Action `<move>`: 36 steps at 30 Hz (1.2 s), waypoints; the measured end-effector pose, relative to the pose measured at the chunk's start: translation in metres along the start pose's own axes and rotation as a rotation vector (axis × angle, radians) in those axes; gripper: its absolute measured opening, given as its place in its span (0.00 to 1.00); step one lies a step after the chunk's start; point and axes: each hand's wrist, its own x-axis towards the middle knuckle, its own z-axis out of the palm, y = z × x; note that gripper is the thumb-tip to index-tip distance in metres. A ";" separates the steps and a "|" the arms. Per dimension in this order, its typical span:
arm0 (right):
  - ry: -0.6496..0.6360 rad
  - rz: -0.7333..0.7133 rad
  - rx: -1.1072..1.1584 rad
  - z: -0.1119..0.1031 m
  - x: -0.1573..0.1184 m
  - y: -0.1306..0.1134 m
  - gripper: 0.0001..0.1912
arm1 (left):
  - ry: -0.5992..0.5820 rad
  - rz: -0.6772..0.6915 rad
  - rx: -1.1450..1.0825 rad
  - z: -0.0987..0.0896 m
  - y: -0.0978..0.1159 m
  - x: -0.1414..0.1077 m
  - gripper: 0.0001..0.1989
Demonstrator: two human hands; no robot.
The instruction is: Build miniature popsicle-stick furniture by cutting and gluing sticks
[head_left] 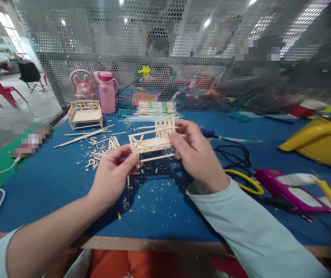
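Near the far-left corner of the blue tabletop (32, 193), a miniature stick settee (86, 116) stands upright, useful for comparing rails and slats. Right of it, nearer the middle, cut stick pieces (107, 150) lie scattered; rest nothing delicate on them, since an uneven base could skew the joints. Your left hand (113, 170) is nearly closed, thumb and fingers pinching the left lower corner of a miniature stick frame (151, 144). The frame is raised over the tabletop's middle, between near and far edges; grip it lightly, as thin sticks probably flex. Your right hand (196, 152) is partly curled, thumb in front and fingers behind the slatted right end; support it there without squeezing the slats inward. Towards the right edge, allow elbow room beside the purple-and-white tool (291, 193), so your sleeve doesn't snag.
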 end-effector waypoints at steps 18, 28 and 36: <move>0.140 -0.228 -0.300 0.003 -0.007 -0.008 0.16 | -0.136 0.051 0.293 0.007 -0.004 -0.007 0.07; 0.104 -0.309 -0.269 0.009 -0.010 -0.013 0.16 | -0.077 -0.006 0.283 0.008 0.002 -0.008 0.07; 0.365 -0.423 -0.291 0.003 -0.014 -0.008 0.15 | -0.059 -0.058 0.203 0.002 0.005 -0.003 0.10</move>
